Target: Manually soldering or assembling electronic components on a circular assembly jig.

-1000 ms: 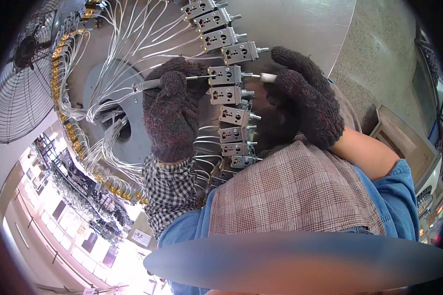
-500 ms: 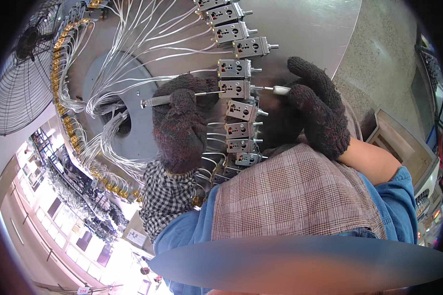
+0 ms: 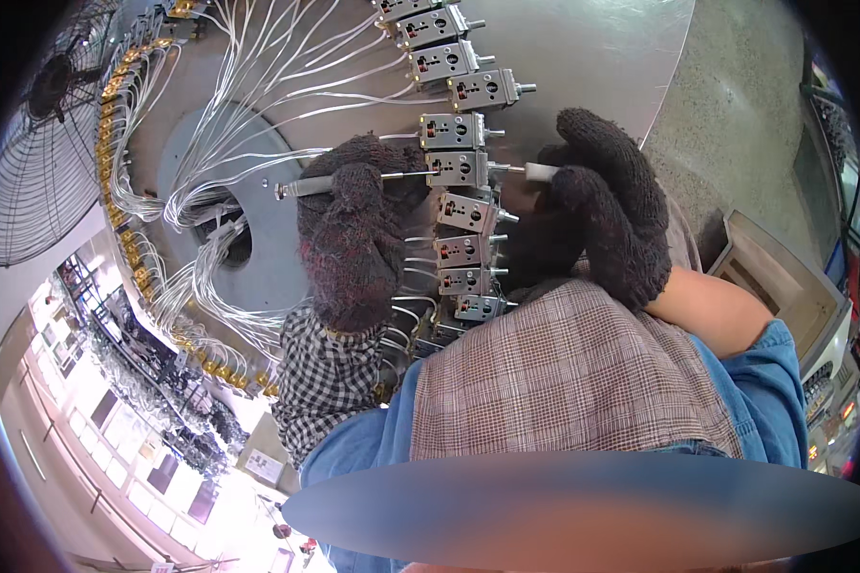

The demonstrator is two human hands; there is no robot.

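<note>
Both my hands wear dark knitted gloves. My left hand (image 3: 352,244) is closed around a slim screwdriver (image 3: 308,186), whose thin blade reaches right to the slotted face of a small metal control box (image 3: 457,169). On the box's other side, my right hand (image 3: 619,210) pinches a pale cylindrical piece (image 3: 542,172) at the end of the box's thin shaft. I cannot tell whether that piece is a knob or a tool handle. Similar boxes (image 3: 483,90) with shafts stand in a curved row above and below.
The boxes sit on a round metal table (image 3: 583,57) with a grey centre disc (image 3: 186,153). White wires (image 3: 268,67) fan out from its hole. Brass-coloured fittings (image 3: 107,124) line the left rim. A large fan (image 3: 48,143) stands at far left, an open tray (image 3: 774,277) at right.
My right hand has moved slightly left, bringing the pale piece closer to the box. My left hand keeps the screwdriver at the box, its handle a little higher.
</note>
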